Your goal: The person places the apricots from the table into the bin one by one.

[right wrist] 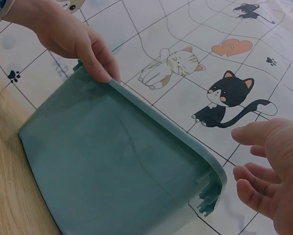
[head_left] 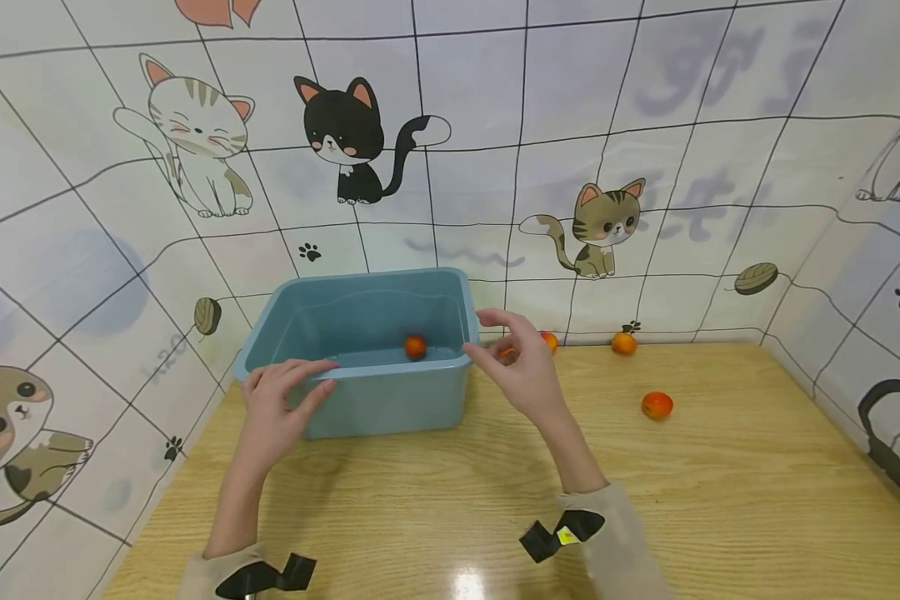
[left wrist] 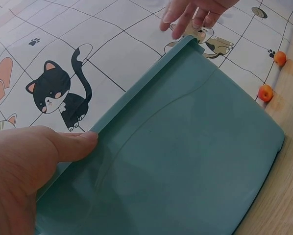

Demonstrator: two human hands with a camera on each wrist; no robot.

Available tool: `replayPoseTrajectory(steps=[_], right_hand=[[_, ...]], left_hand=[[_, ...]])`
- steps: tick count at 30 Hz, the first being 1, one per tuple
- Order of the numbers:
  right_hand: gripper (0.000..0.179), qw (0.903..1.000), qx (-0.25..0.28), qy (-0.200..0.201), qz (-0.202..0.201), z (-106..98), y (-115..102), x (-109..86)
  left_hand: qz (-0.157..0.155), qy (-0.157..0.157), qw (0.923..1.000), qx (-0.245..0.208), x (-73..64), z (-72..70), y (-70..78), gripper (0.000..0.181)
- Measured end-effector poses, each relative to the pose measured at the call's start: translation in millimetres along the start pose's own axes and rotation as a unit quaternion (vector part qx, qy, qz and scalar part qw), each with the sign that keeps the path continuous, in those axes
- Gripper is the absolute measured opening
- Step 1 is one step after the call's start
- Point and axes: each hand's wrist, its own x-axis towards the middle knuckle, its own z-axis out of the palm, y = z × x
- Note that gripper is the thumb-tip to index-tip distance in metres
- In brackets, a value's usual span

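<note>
A blue-green plastic storage bin (head_left: pixel 390 400) stands at the back left of the table, and a small orange-red fruit (head_left: pixel 416 347) lies inside it. My left hand (head_left: pixel 273 408) pinches the front rim near the bin's left corner, thumb outside and fingers over the edge. By the right front corner is my right hand (head_left: pixel 521 362), its fingers spread apart and relaxed around nothing. The right wrist view shows that hand (right wrist: pixel 274 171) beside the bin's corner, with a gap between.
To the right of the bin are loose orange-red fruits: one (head_left: pixel 657 406) on the open tabletop, another (head_left: pixel 624 343) against the back wall, and more (head_left: pixel 549 341) partly hidden behind my right hand. A cat-patterned sheet (head_left: pixel 480 208) covers the walls around the wooden table (head_left: pixel 720 483).
</note>
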Motion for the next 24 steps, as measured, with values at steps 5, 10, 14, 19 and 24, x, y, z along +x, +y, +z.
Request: replayPoseTrajectory(steps=[5,10,14,19,24], right_hand=[[0.042,0.9998,-0.019,0.005,-0.009,-8,-2,-0.9],[0.043,0.9995,-0.031,0.010,0.000,-16,-2,-0.8],[0.043,0.9993,-0.034,0.013,0.010,-21,0,-0.8],[0.043,0.9990,-0.040,0.012,0.015,-27,2,-2.4],[0.043,0.9982,-0.058,0.014,0.006,-34,2,-4.6]], left_hand=[[-0.001,-0.003,1.0000,0.002,0.6,-0.1,0.1,0.027],[-0.005,-0.005,1.0000,0.002,-1.4,0.5,-0.7,0.026],[-0.006,-0.004,1.0000,0.004,-2.5,1.2,-1.4,0.026],[-0.006,-0.004,1.0000,0.002,-1.9,1.7,-1.1,0.026],[-0.008,-0.002,1.0000,-0.001,-1.1,1.0,0.4,0.026]])
